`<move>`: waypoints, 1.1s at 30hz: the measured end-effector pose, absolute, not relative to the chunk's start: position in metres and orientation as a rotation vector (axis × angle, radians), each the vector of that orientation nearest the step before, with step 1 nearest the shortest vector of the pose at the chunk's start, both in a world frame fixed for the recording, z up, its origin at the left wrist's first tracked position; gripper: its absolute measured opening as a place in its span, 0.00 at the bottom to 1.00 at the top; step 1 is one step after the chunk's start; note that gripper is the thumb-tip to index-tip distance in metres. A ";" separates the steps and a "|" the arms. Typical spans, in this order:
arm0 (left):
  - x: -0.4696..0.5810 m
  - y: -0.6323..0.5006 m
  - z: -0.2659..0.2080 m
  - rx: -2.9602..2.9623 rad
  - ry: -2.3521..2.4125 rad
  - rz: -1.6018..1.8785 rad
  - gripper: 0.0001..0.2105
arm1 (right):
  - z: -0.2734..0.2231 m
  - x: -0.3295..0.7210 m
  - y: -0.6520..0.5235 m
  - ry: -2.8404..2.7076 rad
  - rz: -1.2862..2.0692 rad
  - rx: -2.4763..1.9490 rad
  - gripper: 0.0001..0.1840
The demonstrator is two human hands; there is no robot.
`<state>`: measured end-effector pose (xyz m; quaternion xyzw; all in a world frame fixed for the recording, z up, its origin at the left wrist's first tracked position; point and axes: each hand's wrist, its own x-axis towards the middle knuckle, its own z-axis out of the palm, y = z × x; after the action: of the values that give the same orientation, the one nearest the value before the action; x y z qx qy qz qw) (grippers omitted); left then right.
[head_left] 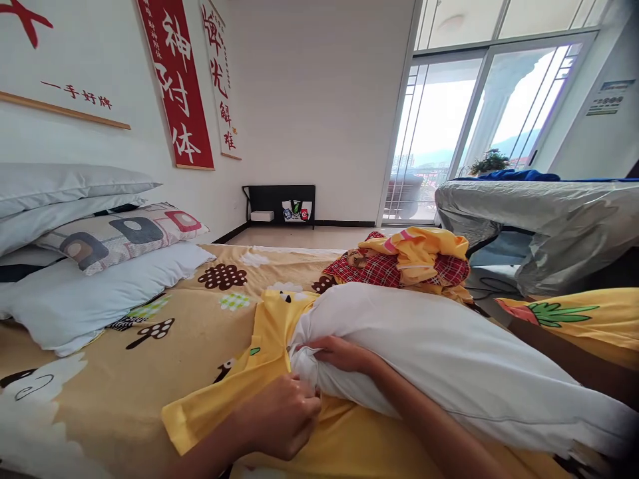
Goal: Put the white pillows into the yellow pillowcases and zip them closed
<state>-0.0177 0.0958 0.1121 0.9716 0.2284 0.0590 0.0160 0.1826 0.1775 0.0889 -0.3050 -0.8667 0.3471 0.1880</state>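
A plump white pillow (429, 332) lies across the bed in front of me, one end bunched narrow at the left. Around that end spreads a yellow pillowcase (277, 322), partly beneath the pillow, with a flap reaching out to the left. My left hand (289, 412) is closed in a fist on the pillowcase's edge beside the bunched end. Just above it, my right hand (344, 352) has its fingers curled into the gathered white corner of the pillow. The fingertips of both hands are partly hidden.
Several pillows, one a patterned pillow (134, 233), are stacked at the left. A heap of red plaid and yellow cloth (399, 259) lies beyond the white pillow. At the right are a yellow pineapple-print cloth (579, 319) and a table under a grey cover (549, 206).
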 end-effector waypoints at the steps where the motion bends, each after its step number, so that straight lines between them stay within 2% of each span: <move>1: -0.013 0.096 0.114 3.021 0.696 0.237 0.06 | 0.087 0.177 0.177 -2.440 0.957 -0.877 0.22; 4: -0.004 0.102 0.116 2.994 0.749 0.421 0.09 | 0.074 0.161 0.173 -2.525 0.926 -0.939 0.14; 7: -0.010 0.111 0.113 2.924 0.790 0.459 0.09 | 0.071 0.159 0.165 -2.598 0.950 -0.957 0.07; 9: -0.021 0.117 0.107 2.852 0.828 0.428 0.08 | 0.079 0.166 0.153 -2.606 0.976 -0.910 0.10; 11: -0.034 0.122 0.099 2.773 0.869 0.393 0.07 | 0.092 0.176 0.135 -2.622 0.925 -0.863 0.19; 14: -0.047 0.124 0.086 2.681 0.869 0.351 0.05 | 0.102 0.189 0.101 -2.664 0.506 -0.980 0.32; 17: -0.050 0.125 0.078 2.642 0.854 0.345 0.05 | 0.091 0.199 0.076 -2.679 0.074 -1.103 0.35; 20: -0.046 0.124 0.077 2.660 0.829 0.359 0.09 | 0.074 0.212 0.073 -2.646 -0.074 -1.157 0.36; 23: -0.040 0.121 0.079 2.687 0.767 0.403 0.11 | 0.070 0.220 0.089 -2.611 0.062 -1.150 0.31; 28: -0.020 0.108 0.088 2.715 0.685 0.564 0.12 | 0.079 0.199 0.127 -2.531 0.513 -1.006 0.07; 33: 0.005 0.096 0.101 2.875 0.561 0.579 0.11 | 0.089 0.175 0.157 -2.399 0.563 -1.063 0.13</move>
<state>0.0052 0.0962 0.1010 0.9600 0.1872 0.1934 0.0777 0.1747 0.1568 0.0891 -0.3857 -0.8705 0.2045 0.2271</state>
